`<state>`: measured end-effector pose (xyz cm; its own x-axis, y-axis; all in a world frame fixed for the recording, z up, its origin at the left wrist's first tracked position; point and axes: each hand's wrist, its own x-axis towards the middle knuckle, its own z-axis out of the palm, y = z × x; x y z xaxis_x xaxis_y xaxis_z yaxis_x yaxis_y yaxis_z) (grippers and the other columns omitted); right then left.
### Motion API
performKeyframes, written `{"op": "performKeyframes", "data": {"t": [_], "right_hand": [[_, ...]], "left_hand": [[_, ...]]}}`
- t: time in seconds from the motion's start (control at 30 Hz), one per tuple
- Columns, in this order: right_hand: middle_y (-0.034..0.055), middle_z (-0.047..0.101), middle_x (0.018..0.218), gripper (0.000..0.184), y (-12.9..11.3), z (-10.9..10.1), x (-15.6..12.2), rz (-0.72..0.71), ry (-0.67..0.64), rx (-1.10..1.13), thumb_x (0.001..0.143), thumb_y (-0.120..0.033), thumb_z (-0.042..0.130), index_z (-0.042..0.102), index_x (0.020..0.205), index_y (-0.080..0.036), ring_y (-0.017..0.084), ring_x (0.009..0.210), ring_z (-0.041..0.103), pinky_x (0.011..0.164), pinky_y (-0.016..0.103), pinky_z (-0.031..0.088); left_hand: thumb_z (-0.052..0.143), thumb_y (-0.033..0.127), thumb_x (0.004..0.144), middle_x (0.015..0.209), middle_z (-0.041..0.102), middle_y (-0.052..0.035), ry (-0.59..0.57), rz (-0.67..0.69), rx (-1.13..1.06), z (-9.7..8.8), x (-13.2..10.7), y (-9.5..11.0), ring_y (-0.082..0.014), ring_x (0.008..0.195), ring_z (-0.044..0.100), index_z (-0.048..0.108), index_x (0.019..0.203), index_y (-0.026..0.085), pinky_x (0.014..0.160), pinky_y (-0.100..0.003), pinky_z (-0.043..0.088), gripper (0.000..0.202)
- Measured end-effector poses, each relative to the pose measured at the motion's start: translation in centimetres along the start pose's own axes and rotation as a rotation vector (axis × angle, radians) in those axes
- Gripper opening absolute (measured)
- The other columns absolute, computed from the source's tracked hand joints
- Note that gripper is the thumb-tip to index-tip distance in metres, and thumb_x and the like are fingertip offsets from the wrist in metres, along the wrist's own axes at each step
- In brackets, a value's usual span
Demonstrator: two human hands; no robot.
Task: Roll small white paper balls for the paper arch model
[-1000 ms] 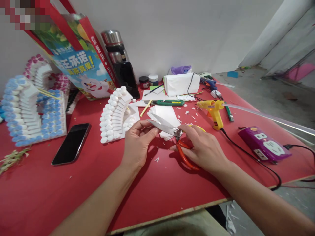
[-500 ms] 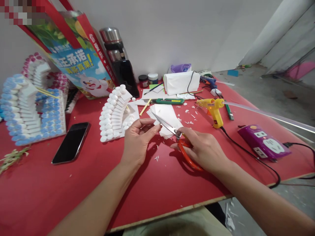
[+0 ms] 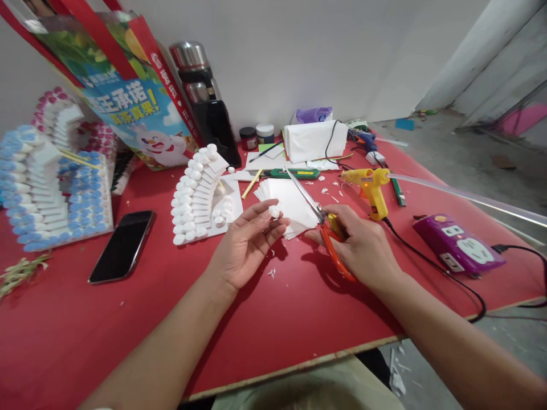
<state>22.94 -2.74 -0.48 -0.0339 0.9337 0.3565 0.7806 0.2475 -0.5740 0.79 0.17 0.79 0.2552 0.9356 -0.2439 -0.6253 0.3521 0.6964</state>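
Between the fingertips of my left hand (image 3: 252, 239) is a small white rounded piece (image 3: 274, 211), like the white knobs on the model nearby. My right hand (image 3: 361, 242) grips a pair of scissors (image 3: 331, 242) with orange handles; their blades point up and left, apart from the white piece. Beneath the blades lies a fanned stack of white paper or card (image 3: 294, 199). Left of it stands a white stepped, curved model (image 3: 199, 196) edged with white knobs, with several loose knobs on its base.
A yellow glue gun (image 3: 370, 185) and purple power strip (image 3: 459, 245) with cables lie right. A phone (image 3: 122, 246) and blue-white model (image 3: 55, 188) are left. Behind are a green cutter (image 3: 294, 173), flasks (image 3: 194, 74), paint jars (image 3: 265, 134) and a bag (image 3: 128, 97). White scraps dot the table.
The scissors have drawn away from my left hand, up and to the right. My left fingers have turned and spread, showing the white piece more fully.
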Motion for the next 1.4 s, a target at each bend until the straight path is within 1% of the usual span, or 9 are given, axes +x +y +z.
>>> {"op": "performKeyframes", "data": {"t": [0.27, 0.6, 0.7, 0.83, 0.9, 1.1, 1.2, 1.3, 1.4], "right_hand": [[-0.0076, 0.048, 0.061, 0.041, 0.2, 0.1, 0.2, 0.001, 0.035, 0.020, 0.089, -0.058, 0.069, 0.065, 0.105, -0.020, 0.009, 0.051, 0.043, 0.052, 0.021, 0.035], [-0.0049, 0.056, 0.063, 0.043, 0.2, 0.1, 0.1, 0.021, 0.009, -0.030, 0.090, -0.058, 0.066, 0.066, 0.109, -0.020, 0.012, 0.052, 0.048, 0.054, 0.024, 0.036], [-0.0001, 0.064, 0.069, 0.042, 0.5, 0.0, 0.3, 0.050, 0.015, -0.152, 0.090, -0.054, 0.066, 0.068, 0.113, -0.019, 0.016, 0.057, 0.055, 0.058, 0.027, 0.037], [0.0088, 0.075, 0.091, 0.039, 1.3, -0.5, 0.7, 0.132, -0.019, -0.393, 0.091, -0.039, 0.063, 0.065, 0.125, -0.019, 0.024, 0.073, 0.066, 0.061, 0.030, 0.036], [0.0117, 0.075, 0.097, 0.039, 1.6, -0.8, 0.9, 0.171, -0.060, -0.478, 0.093, -0.036, 0.060, 0.063, 0.127, -0.018, 0.027, 0.078, 0.067, 0.060, 0.030, 0.033], [0.0152, 0.072, 0.099, 0.034, 1.3, -1.0, 1.2, 0.219, -0.140, -0.601, 0.098, -0.038, 0.053, 0.065, 0.122, -0.016, 0.029, 0.080, 0.067, 0.058, 0.031, 0.027], [0.0147, 0.070, 0.094, 0.032, 1.1, -1.0, 0.9, 0.194, -0.146, -0.641, 0.099, -0.038, 0.053, 0.069, 0.117, -0.017, 0.028, 0.076, 0.065, 0.058, 0.032, 0.029], [0.0175, 0.067, 0.095, 0.029, 0.7, -1.4, 0.6, 0.088, -0.109, -0.636, 0.098, -0.037, 0.054, 0.074, 0.103, -0.016, 0.029, 0.078, 0.064, 0.063, 0.035, 0.037], [0.0184, 0.066, 0.104, 0.030, -1.1, -2.4, 1.3, -0.033, -0.056, -0.438, 0.098, -0.037, 0.055, 0.075, 0.097, -0.015, 0.028, 0.084, 0.063, 0.069, 0.037, 0.042]], "left_hand": [[0.071, 0.010, 0.089, 0.089, 0.073, -0.0094, 0.004, -0.089, -0.078, 0.3, -0.4, 0.3, -0.0144, 0.078, 0.074, 0.076, 0.089, 0.007, 0.073, -0.020, 0.064, 0.006], [0.076, 0.007, 0.078, 0.090, 0.074, -0.0098, -0.031, -0.148, -0.082, 0.2, -0.6, 0.5, -0.0141, 0.078, 0.074, 0.077, 0.090, 0.007, 0.073, -0.019, 0.063, 0.012], [0.080, 0.008, 0.075, 0.088, 0.075, -0.0067, -0.051, -0.100, -0.002, 0.2, -0.5, 0.3, -0.0135, 0.079, 0.074, 0.078, 0.092, 0.011, 0.075, -0.019, 0.062, 0.018], [0.084, 0.012, 0.075, 0.085, 0.076, -0.0050, -0.089, -0.038, 0.142, 0.2, -0.5, 0.2, -0.0138, 0.079, 0.074, 0.079, 0.098, 0.014, 0.084, -0.024, 0.061, 0.024], [0.085, 0.014, 0.076, 0.087, 0.077, -0.0052, -0.114, -0.006, 0.196, 0.1, -0.6, 0.1, -0.0135, 0.080, 0.074, 0.080, 0.098, 0.016, 0.085, -0.024, 0.060, 0.022], [0.088, 0.015, 0.074, 0.086, 0.073, -0.0011, -0.155, 0.080, 0.326, 0.2, -0.9, -0.1, -0.0118, 0.074, 0.071, 0.077, 0.091, 0.019, 0.075, -0.023, 0.059, 0.021], [0.087, 0.018, 0.075, 0.095, 0.072, -0.0018, -0.174, 0.155, 0.413, 0.4, -0.8, -0.2, -0.0128, 0.077, 0.071, 0.075, 0.089, 0.019, 0.077, -0.026, 0.060, 0.019], [0.086, 0.021, 0.077, 0.103, 0.073, -0.0041, -0.156, 0.267, 0.545, 0.4, -0.9, -0.3, -0.0140, 0.080, 0.070, 0.075, 0.092, 0.019, 0.077, -0.026, 0.059, 0.018], [0.084, 0.024, 0.080, 0.101, 0.074, -0.0057, -0.105, 0.390, 0.700, 0.4, -1.1, -0.5, -0.0164, 0.085, 0.068, 0.077, 0.095, 0.019, 0.077, -0.027, 0.057, 0.017]]}}
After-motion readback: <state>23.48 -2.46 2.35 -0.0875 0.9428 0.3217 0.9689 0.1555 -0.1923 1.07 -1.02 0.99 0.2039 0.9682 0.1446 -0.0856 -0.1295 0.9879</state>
